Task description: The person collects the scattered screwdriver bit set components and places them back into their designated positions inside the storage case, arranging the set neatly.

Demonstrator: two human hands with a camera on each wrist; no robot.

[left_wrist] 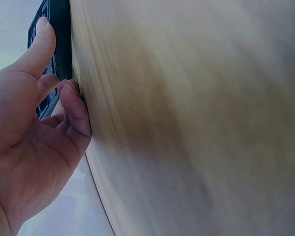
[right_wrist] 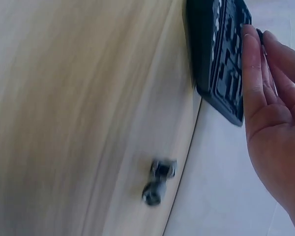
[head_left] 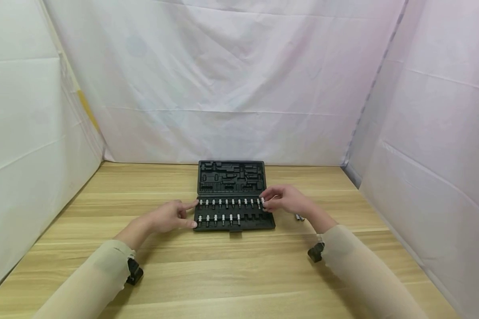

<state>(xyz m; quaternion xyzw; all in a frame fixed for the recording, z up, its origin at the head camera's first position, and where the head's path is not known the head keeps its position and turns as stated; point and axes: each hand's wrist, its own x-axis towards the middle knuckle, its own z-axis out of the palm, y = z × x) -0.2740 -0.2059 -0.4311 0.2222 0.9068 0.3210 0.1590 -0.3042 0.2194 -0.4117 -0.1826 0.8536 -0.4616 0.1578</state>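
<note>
A black socket case (head_left: 234,225) lies unfolded on the table, with two rows of silver bit sockets (head_left: 226,203) in its near half. My left hand (head_left: 165,217) is at the case's left side; its index finger and thumb reach out straight and touch the edge, while the other fingers bend under. At the right end of the upper row, my right hand (head_left: 286,200) pinches a bit socket (head_left: 263,200) between thumb and fingers. In the right wrist view only a dark tip of that socket (right_wrist: 260,35) shows between the fingertips.
Two loose bit sockets (right_wrist: 162,169) lie on the wooden table (head_left: 223,274), right of the case and near my right forearm. Moulded recesses fill the case's raised far half (head_left: 231,177). White sheets (head_left: 223,88) hang behind and on both sides.
</note>
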